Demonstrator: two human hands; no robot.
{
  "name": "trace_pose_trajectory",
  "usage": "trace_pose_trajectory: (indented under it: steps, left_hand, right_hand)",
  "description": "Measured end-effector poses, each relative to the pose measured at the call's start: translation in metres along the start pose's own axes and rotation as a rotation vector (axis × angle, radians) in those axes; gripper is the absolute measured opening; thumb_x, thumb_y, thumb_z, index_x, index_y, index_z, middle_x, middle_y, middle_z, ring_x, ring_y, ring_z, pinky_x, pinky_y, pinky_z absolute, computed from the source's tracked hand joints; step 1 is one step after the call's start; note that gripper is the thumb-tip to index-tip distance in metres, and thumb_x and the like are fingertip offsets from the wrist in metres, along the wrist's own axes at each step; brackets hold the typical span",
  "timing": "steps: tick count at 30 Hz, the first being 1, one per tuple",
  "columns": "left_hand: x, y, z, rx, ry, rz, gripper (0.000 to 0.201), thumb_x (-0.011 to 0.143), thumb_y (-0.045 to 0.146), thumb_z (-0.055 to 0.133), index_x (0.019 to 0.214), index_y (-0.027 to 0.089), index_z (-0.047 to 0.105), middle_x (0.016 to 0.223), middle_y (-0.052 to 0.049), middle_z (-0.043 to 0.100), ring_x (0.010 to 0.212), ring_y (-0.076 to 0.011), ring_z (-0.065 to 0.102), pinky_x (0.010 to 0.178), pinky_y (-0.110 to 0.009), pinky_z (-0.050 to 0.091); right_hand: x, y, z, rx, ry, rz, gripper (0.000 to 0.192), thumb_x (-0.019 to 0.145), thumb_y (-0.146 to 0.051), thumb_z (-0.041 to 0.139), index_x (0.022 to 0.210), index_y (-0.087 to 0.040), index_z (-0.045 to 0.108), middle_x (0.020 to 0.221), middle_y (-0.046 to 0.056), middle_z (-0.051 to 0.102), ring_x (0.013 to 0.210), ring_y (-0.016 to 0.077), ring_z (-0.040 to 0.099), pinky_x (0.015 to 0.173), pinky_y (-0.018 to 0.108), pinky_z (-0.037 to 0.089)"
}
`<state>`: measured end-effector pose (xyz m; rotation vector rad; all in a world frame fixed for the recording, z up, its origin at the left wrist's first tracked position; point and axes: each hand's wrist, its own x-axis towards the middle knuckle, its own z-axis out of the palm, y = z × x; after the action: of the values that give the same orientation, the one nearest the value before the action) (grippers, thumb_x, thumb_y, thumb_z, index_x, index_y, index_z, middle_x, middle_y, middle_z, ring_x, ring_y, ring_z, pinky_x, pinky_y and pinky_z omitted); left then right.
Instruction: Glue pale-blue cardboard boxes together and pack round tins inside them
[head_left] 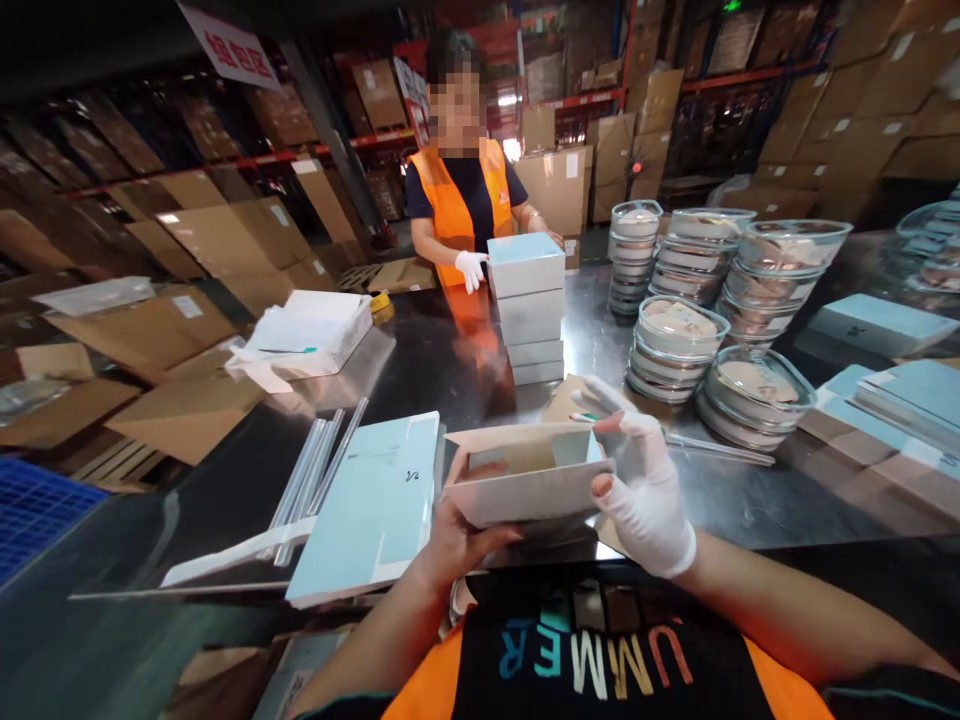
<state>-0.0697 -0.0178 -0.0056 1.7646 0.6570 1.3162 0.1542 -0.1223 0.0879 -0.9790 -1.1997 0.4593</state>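
Near edge of the table, centre: I hold a small open box point(529, 478) in both hands, just above the dark shiny table point(450, 360).
Left hand: my bare left hand point(459, 530) grips the box at its near left corner, thumb inside the rim, fingers curled under it.
Right hand: my right hand point(643, 490), in a white glove, clasps the right end of the box, thumb on the near wall, fingers stretched along the far side.
Box: pale, shallow, open side up and tilted toward me; I cannot tell what is inside.
Left of the box: a flat light-blue lid point(371, 505) lies on the table, just beside my left hand, with clear plastic strips point(315, 470) further left.
Far centre: a stack of white boxes point(529, 310) stands well apart from mine; a person in an orange vest point(461, 205) rests a gloved hand point(471, 268) on its top box.
Right: stacks of round clear containers point(679, 345) stand on the table, flat blue boxes point(911, 395) beyond them.
Far left: a white tray of papers point(311, 335) sits by cardboard cartons point(187, 330).
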Motion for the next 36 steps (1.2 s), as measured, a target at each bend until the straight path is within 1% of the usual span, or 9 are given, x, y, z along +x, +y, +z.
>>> trace_pose_trajectory:
  steps: [4, 8, 13, 15, 21, 25, 30, 33, 36]
  left_hand:
    - [0.009, 0.015, 0.008, 0.038, -0.013, -0.016, 0.069, 0.058, 0.071, 0.098, 0.103, 0.021, 0.081, 0.108, -0.012, 0.077, 0.13, -0.0412, 0.063, 0.116, -0.053, 0.053]
    - [0.012, 0.013, 0.02, 0.053, 0.018, 0.018, 0.062, 0.06, 0.069, 0.099, 0.093, 0.021, 0.077, 0.094, -0.009, 0.072, 0.119, -0.0383, 0.067, 0.108, -0.05, 0.057]
    - [0.002, -0.011, 0.026, 0.025, 0.204, 0.166, 0.121, 0.054, 0.067, 0.103, 0.155, 0.031, 0.046, 0.153, -0.016, 0.055, 0.135, -0.0356, 0.063, 0.114, -0.049, 0.054]
    - [0.0, -0.017, 0.028, 0.018, 0.178, 0.224, 0.126, 0.058, 0.064, 0.103, 0.161, 0.036, 0.036, 0.163, -0.015, 0.045, 0.144, -0.0356, 0.058, 0.12, -0.05, 0.05]
    - [0.007, -0.01, 0.034, -0.027, 0.027, 0.322, 0.102, 0.079, 0.058, 0.093, 0.161, 0.04, 0.036, 0.153, -0.013, 0.054, 0.139, -0.0323, 0.062, 0.112, -0.046, 0.055]
    - [0.012, 0.0, 0.03, 0.162, 0.024, 0.401, 0.078, 0.078, 0.046, 0.097, 0.146, 0.035, 0.062, 0.139, -0.008, 0.065, 0.145, -0.0331, 0.057, 0.127, -0.05, 0.042]
    - [0.009, 0.003, 0.019, 0.268, 0.085, 0.218, 0.063, 0.069, 0.066, 0.095, 0.114, 0.026, 0.078, 0.104, -0.007, 0.074, 0.129, -0.0364, 0.066, 0.126, -0.058, 0.041]
    - [0.007, 0.004, 0.009, 0.285, 0.274, 0.172, 0.065, 0.066, 0.074, 0.093, 0.106, 0.025, 0.078, 0.102, -0.007, 0.075, 0.127, -0.0373, 0.065, 0.119, -0.054, 0.047]
    - [0.012, 0.009, -0.001, 0.146, 0.428, 0.112, 0.064, 0.07, 0.075, 0.088, 0.107, 0.024, 0.075, 0.104, -0.006, 0.074, 0.112, -0.0321, 0.069, 0.105, -0.046, 0.053]
  right_hand:
    - [0.003, -0.006, 0.002, -0.051, 0.114, -0.047, 0.057, 0.087, -0.076, 0.078, 0.115, -0.027, 0.068, 0.166, 0.013, 0.055, 0.152, 0.0317, 0.057, 0.129, 0.052, 0.043]
    - [0.012, -0.012, -0.001, -0.122, -0.036, 0.045, 0.045, 0.098, -0.066, 0.07, 0.104, -0.023, 0.078, 0.155, 0.012, 0.066, 0.146, 0.032, 0.061, 0.125, 0.047, 0.047]
    - [0.026, -0.013, -0.001, -0.124, -0.06, 0.265, 0.036, 0.095, -0.052, 0.067, 0.079, -0.021, 0.074, 0.144, 0.009, 0.073, 0.126, 0.0319, 0.071, 0.107, 0.044, 0.058]
    - [0.031, -0.008, -0.001, -0.15, 0.047, 0.257, 0.022, 0.086, -0.041, 0.072, 0.096, -0.021, 0.074, 0.139, 0.009, 0.074, 0.124, 0.0312, 0.071, 0.109, 0.047, 0.057]
    - [0.033, 0.001, 0.001, -0.012, 0.142, 0.228, 0.067, 0.073, -0.025, 0.068, 0.139, -0.027, 0.054, 0.156, 0.01, 0.062, 0.134, 0.0264, 0.067, 0.12, 0.047, 0.052]
    - [0.029, -0.001, -0.001, -0.026, 0.087, 0.198, 0.069, 0.084, -0.025, 0.067, 0.151, -0.028, 0.052, 0.16, 0.008, 0.061, 0.139, 0.0252, 0.065, 0.118, 0.043, 0.054]
    - [0.033, 0.033, -0.046, -0.52, 0.034, 0.149, 0.045, 0.095, -0.044, 0.065, 0.133, -0.021, 0.068, 0.141, 0.016, 0.072, 0.133, 0.0342, 0.068, 0.117, 0.052, 0.052]
    - [0.026, 0.074, -0.084, -0.924, -0.086, 0.455, 0.032, 0.081, -0.039, 0.079, 0.103, -0.017, 0.076, 0.104, 0.022, 0.078, 0.115, 0.0445, 0.074, 0.108, 0.061, 0.053]
    - [0.011, 0.107, -0.111, -0.921, -0.094, 0.651, 0.044, 0.066, -0.023, 0.084, 0.109, -0.015, 0.076, 0.082, 0.016, 0.076, 0.087, 0.0394, 0.078, 0.089, 0.054, 0.059]
